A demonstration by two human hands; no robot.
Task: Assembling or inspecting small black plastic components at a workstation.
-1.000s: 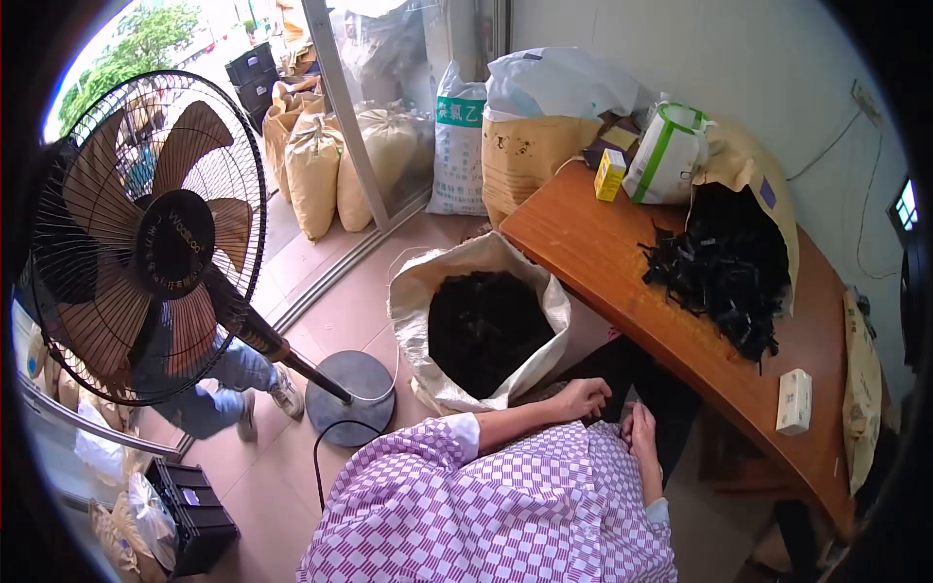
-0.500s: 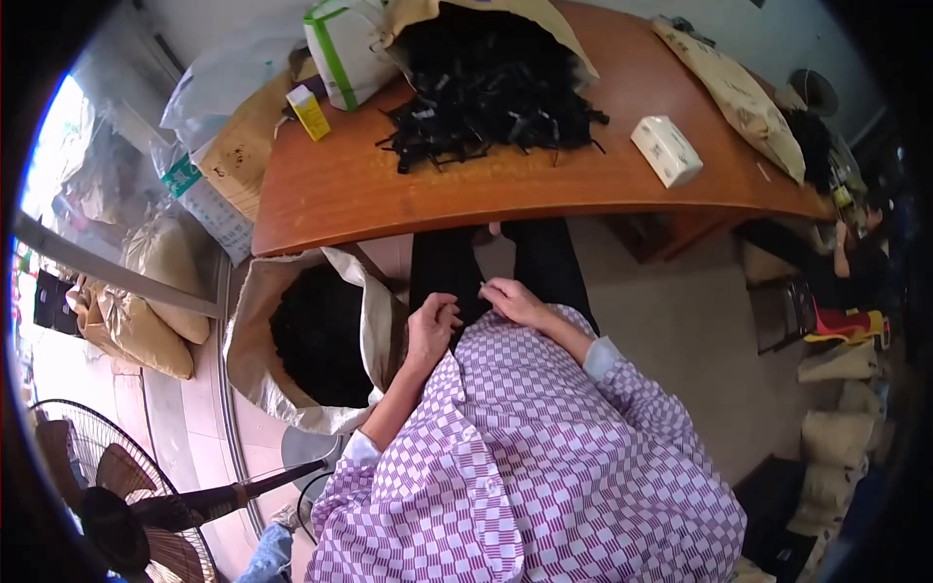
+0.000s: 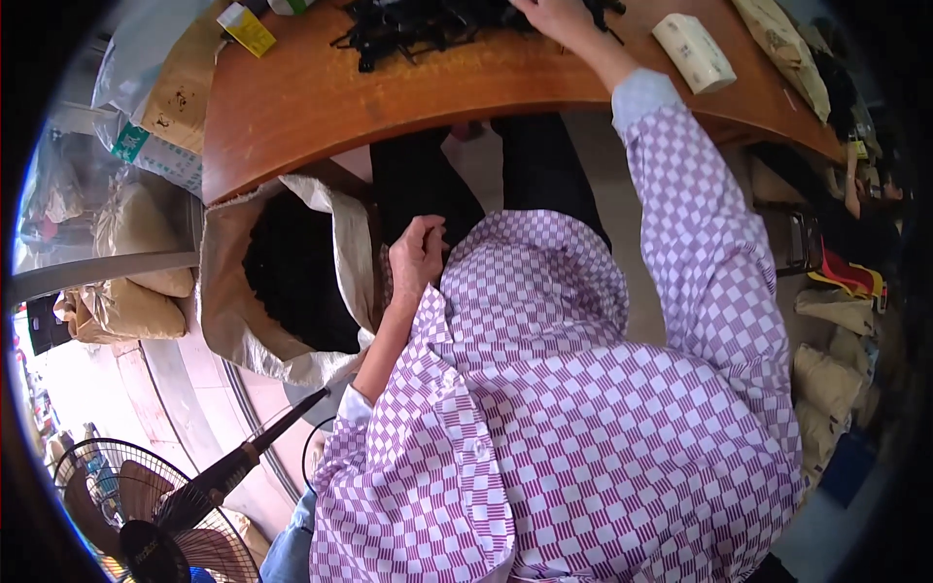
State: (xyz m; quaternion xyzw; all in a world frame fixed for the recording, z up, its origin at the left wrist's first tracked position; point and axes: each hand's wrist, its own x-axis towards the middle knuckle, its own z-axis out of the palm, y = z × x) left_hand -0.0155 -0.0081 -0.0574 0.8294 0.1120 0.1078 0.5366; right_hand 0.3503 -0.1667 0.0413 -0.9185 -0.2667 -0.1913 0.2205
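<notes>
My left hand rests over my lap with its fingers curled in; anything inside them is hidden. Reaching over the table, my right hand is at the pile of small black pieces, some with thin strand-like ends. The upper picture edge cuts off part of that hand, so its grip does not show. Left of my lap stands an open whitish woven sack, holding a dark mass of black pieces.
The brown wooden table carries a yellow-and-white box and a white tissue pack. A paper sack lies at the right. A black fan stands lower left, near filled sacks. Another person's arm shows far right.
My right hand has left my lap and stretched forward to the black pile. My left hand stays over my lap. The view has tilted down, pushing the table toward the top.
</notes>
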